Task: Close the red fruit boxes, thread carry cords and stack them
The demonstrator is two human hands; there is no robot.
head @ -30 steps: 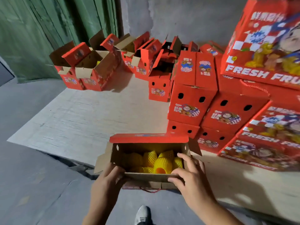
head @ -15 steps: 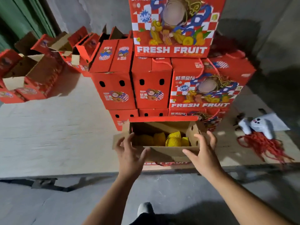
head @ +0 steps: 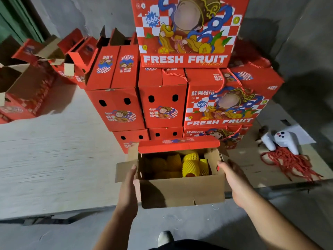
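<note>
Concrete walls and a green curtain at far left frame a pale board surface (head: pixel 54 159) loaded with red cartons. At near centre stands the open box (head: pixel 182 188), its brown front panel facing us, its red lid flap (head: pixel 178 144) upright at the far side, and yellow net-sleeved fruit (head: pixel 191 166) visible inside. Half a second ago our hands hovered spread before this box; now the left hand (head: pixel 128 184) lies flat against the left side flap (head: pixel 126 165) and the right hand (head: pixel 234 179) presses flat against the right wall, fingers straight on both, neither grip curled round anything. We judge that the box has been brought to the closing spot and that folding the side flaps inward comes next, the lid after them. Just behind it rises the stack of closed boxes (head: pixel 162 105), some already carrying red handles. Unclosed boxes (head: pixel 36 73) wait at far left. At right, well apart from the box, a bundle of red carry cords (head: pixel 290 163) lies beside a white controller (head: pixel 281 141). Threading and stacking remain undone for this box.
</note>
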